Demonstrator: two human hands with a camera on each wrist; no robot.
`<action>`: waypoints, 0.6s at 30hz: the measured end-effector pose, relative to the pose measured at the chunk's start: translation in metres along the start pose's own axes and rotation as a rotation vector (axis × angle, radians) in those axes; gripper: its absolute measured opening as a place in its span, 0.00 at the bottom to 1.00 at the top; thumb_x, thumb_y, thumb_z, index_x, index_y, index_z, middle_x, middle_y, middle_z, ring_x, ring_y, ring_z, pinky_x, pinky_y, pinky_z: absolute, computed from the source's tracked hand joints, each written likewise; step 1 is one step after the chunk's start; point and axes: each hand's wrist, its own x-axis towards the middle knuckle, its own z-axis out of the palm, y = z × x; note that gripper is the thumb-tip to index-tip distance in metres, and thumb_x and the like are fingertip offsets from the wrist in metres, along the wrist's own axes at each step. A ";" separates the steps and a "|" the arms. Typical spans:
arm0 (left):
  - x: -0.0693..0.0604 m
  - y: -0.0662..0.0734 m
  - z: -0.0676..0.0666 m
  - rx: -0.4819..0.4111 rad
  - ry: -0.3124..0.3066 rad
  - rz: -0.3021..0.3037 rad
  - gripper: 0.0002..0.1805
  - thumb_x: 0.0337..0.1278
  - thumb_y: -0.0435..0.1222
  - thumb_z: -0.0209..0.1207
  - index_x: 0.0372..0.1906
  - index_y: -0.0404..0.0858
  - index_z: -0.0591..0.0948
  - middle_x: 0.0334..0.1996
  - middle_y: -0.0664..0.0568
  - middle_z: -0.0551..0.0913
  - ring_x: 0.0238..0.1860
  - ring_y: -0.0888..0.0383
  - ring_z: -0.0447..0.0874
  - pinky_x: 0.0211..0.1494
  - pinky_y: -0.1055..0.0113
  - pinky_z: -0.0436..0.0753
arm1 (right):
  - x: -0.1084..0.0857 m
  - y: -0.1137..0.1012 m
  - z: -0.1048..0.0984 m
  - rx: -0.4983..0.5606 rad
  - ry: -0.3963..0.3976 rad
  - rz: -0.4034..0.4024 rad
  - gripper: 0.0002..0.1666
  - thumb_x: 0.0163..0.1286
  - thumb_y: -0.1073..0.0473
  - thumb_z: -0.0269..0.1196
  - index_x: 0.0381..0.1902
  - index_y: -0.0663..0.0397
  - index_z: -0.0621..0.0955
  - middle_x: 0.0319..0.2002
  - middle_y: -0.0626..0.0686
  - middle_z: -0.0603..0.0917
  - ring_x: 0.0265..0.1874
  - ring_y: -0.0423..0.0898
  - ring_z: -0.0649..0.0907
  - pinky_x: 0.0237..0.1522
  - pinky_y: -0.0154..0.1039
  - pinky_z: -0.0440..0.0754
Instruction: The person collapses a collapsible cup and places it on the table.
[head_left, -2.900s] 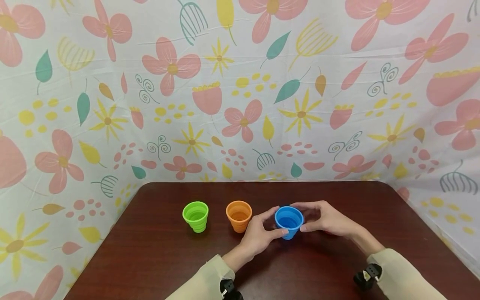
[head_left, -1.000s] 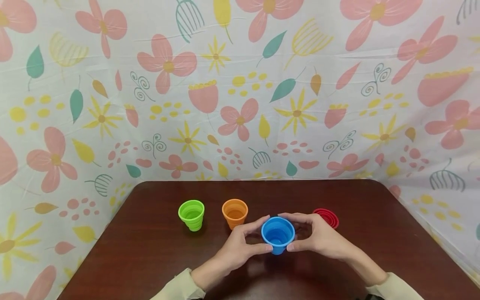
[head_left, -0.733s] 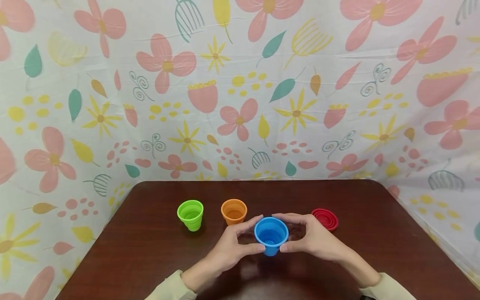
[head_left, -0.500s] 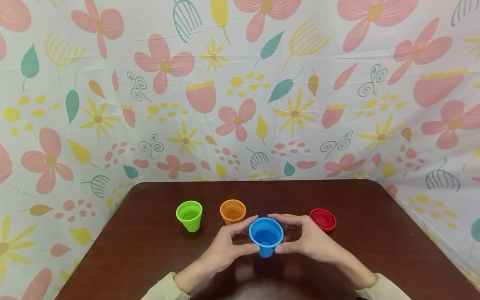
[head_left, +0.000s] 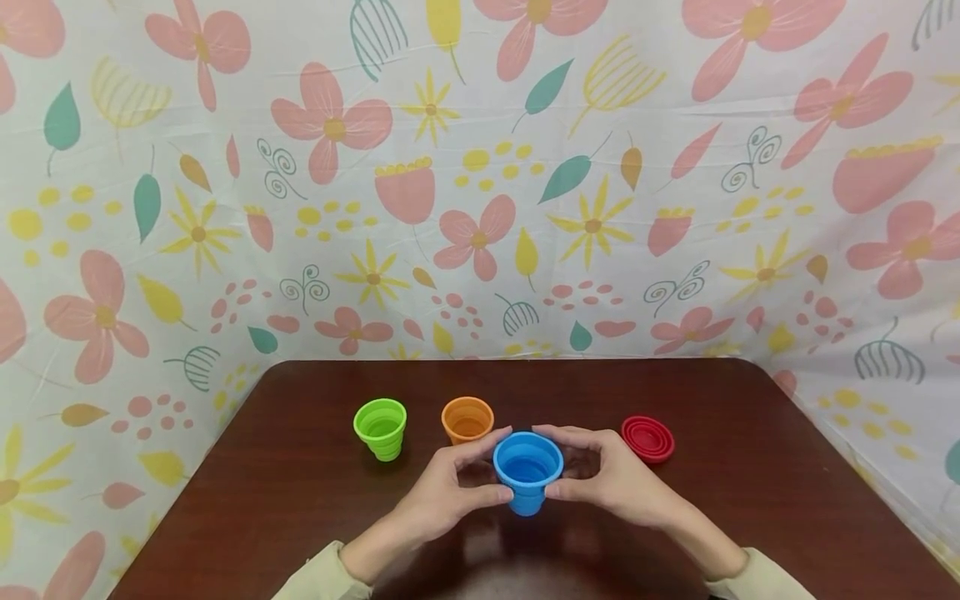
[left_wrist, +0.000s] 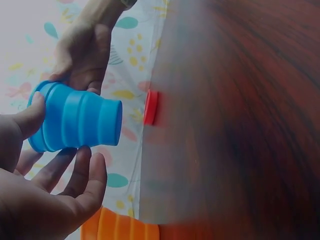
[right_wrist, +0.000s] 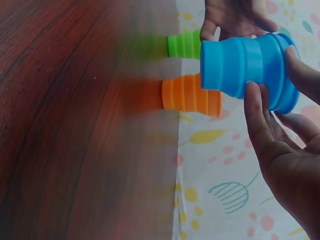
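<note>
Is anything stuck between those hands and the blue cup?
Nothing visible: the left hand and right hand both grip the blue collapsible cup directly. The orange collapsible cup and flattened red cup sit beyond the hands.

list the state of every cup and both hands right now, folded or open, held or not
blue cup: extended, mouth up, held clear of the table
orange cup: extended, upright on the table, not held
green cup: extended, upright on the table, not held
red cup: folded flat on the table, not held
left hand: gripping the blue cup
right hand: gripping the blue cup
</note>
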 end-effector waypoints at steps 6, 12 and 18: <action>-0.001 -0.002 -0.002 0.035 0.005 0.032 0.34 0.68 0.36 0.70 0.77 0.48 0.74 0.64 0.50 0.84 0.52 0.53 0.85 0.57 0.62 0.86 | 0.001 0.000 0.002 0.078 0.001 0.051 0.40 0.69 0.64 0.74 0.75 0.65 0.72 0.61 0.61 0.85 0.53 0.55 0.88 0.53 0.44 0.87; -0.003 -0.002 -0.001 0.067 0.016 0.054 0.34 0.69 0.37 0.69 0.77 0.51 0.74 0.65 0.55 0.83 0.56 0.53 0.85 0.61 0.60 0.84 | 0.002 0.000 0.003 0.110 0.004 0.065 0.39 0.71 0.63 0.72 0.75 0.66 0.72 0.62 0.64 0.83 0.54 0.56 0.88 0.53 0.44 0.87; -0.001 -0.002 0.000 0.027 0.003 0.068 0.33 0.70 0.36 0.68 0.77 0.49 0.74 0.67 0.55 0.81 0.56 0.51 0.86 0.63 0.59 0.83 | -0.001 -0.002 0.002 0.145 0.005 0.097 0.38 0.72 0.62 0.71 0.75 0.68 0.72 0.63 0.65 0.83 0.54 0.58 0.88 0.49 0.48 0.89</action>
